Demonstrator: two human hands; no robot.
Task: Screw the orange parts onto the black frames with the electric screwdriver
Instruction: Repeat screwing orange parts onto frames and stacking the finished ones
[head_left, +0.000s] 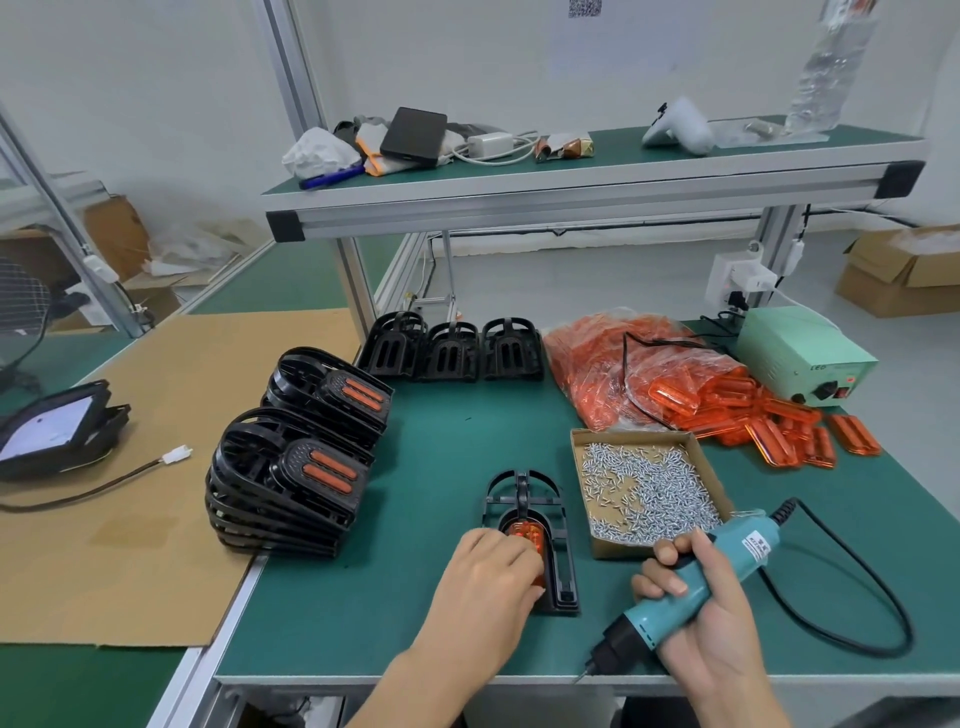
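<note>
Right hand (711, 618) at the near edge of the green surface (441, 452), fingers curled round the teal electric screwdriver (696, 582); bit points down-left over the surface edge, black cord (883, 587) loops off to the right. Left hand (483, 587) lies on top of an orange part (527, 535), fingers bent down over it, pressing it into a black frame (558, 551) that lies flat on the surface; whether the fingertips pinch the part, cannot tell. Cardboard tray of silver screws (644, 493) just right of that frame, beyond the screwdriver. Behind the tray, a clear bag of orange parts (639, 374), with loose ones spilled to the right (810, 431). Pale green power box (805, 353) at the far right, touching the pile or not, cannot tell. Three bare black frames (452, 351) stand in a row at the back. Two stacks of finished frames with orange inserts (306, 457) at the left edge of the surface, beside a brown cardboard sheet (156, 467). Upper shelf (571, 171) holds a black box, white charger and other clutter.
</note>
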